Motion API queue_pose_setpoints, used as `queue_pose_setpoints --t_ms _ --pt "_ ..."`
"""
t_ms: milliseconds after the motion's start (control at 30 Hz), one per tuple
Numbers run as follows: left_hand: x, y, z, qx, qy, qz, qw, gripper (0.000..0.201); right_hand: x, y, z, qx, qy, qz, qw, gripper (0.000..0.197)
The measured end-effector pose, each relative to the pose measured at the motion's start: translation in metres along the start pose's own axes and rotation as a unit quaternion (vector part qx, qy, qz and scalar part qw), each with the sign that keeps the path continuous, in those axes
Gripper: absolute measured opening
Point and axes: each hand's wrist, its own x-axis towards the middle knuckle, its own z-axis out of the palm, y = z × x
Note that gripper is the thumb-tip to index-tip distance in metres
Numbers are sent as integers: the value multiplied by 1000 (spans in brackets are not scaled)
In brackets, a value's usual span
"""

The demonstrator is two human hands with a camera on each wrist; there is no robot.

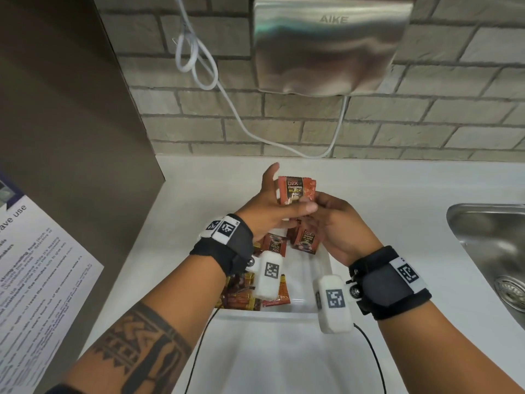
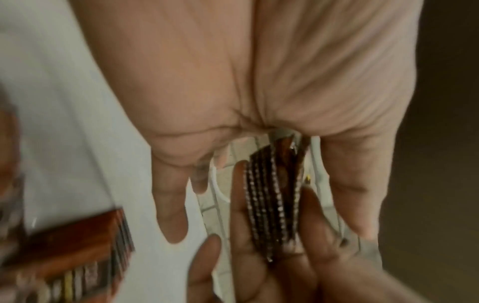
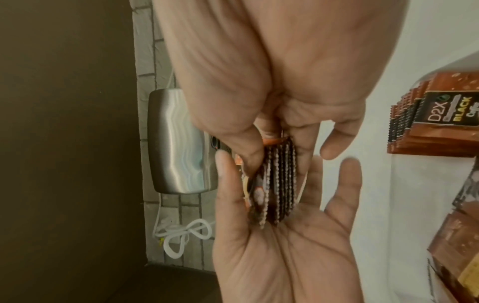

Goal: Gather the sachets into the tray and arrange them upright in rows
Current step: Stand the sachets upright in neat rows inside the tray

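Both hands met above the tray (image 1: 322,282), sharing a small stack of sachets (image 1: 296,190) held upright on edge. The left hand (image 1: 265,206) cupped the stack from the left with its fingers fairly straight; the right hand (image 1: 333,220) pinched it between thumb and curled fingers. Below them, more sachets (image 1: 305,240) lay in the white tray, some stacked along its left side. The tray sat on the white bench (image 1: 397,194), a steel sink (image 1: 494,240) to the right, a hand dryer (image 1: 329,44) on the brick wall.
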Motion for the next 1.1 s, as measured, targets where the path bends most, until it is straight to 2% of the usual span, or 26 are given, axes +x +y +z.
queue_pose_setpoints --t_ms 67,167,300,400,467,533,633,733,900,1100 --pt "-1 -2 5 -146 -10 -16 989 100 -1 0 3 -13 -17 -24 999 28" --pt "-3 0 9 -204 -64 7 977 69 -4 1 5 -36 -21 -50 998 26" --pt "-4 4 10 -176 -89 24 980 45 -6 0 4 -92 16 -62 994 26" --pt "-3 2 9 -118 -68 29 990 38 -3 -3 -5 -156 78 -57 983 47" --pt "-2 0 6 -79 -49 27 995 32 -3 -12 -11 -208 118 -87 967 45" --pt "-1 -2 6 -37 -39 31 998 27 -4 -25 -16 -257 131 -137 948 32" --pt "3 -7 9 9 -26 61 998 28 0 -41 -18 -331 51 -156 929 15" --pt "3 -8 11 40 -28 55 997 31 7 -46 -20 -359 22 -149 921 11" --pt "4 -9 9 52 -38 58 996 39 9 -47 -21 -326 19 -155 932 5" --pt "9 -16 2 172 0 81 982 44 12 -60 -26 -359 36 -174 916 1"
